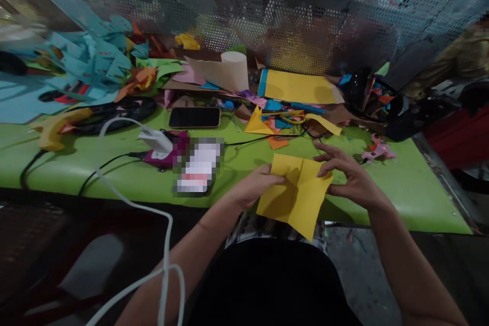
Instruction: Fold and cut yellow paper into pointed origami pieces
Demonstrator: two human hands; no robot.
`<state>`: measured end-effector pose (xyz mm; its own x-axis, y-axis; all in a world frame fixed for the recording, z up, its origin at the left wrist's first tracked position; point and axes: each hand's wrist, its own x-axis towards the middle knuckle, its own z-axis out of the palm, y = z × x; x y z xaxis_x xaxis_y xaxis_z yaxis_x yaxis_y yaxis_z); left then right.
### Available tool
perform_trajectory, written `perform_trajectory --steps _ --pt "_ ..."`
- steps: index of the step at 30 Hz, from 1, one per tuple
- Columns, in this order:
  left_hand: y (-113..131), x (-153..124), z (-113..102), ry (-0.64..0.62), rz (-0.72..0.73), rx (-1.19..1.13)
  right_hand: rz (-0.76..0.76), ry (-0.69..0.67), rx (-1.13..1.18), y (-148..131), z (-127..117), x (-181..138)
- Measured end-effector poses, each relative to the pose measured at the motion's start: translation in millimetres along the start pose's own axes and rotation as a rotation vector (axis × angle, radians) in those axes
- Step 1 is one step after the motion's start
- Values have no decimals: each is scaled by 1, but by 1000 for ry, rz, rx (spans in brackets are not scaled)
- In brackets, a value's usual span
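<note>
A yellow sheet of paper [284, 196] with a crease down its middle is held up at the front edge of the green table. My left hand [257, 186] grips its left side, thumb on top and the other fingers underneath. At the upper right edge, my right hand [349, 175] pinches the paper between fingers and thumb, with the index finger raised apart. The sheet's lower right corner hangs down over my lap. Behind it on the table lie a folded yellow paper piece [259, 122] and yellow-handled scissors [292, 116].
A dark phone [194, 117], a blurred-out lit phone [200, 168] and a purple power strip [168, 155] with a white plug lie left. A yellow glue gun [57, 130] is farther left. Blue paper scraps [95, 56] pile up at back left. A white cable [166, 244] crosses the front edge.
</note>
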<state>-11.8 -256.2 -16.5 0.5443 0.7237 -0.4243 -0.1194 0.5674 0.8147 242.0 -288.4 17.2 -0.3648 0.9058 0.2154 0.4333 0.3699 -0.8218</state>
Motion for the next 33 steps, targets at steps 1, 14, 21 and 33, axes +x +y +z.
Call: perform_trajectory --steps 1,14,21,33 --pt "1 0 1 -6 1 8 16 35 21 2 2 1" --pt "-13 9 5 -28 58 -38 205 516 468 19 49 13" --pt "-17 7 4 -4 150 -70 175 709 337 16 54 19" --pt "-17 -5 17 -44 315 253 150 797 343 14 59 24"
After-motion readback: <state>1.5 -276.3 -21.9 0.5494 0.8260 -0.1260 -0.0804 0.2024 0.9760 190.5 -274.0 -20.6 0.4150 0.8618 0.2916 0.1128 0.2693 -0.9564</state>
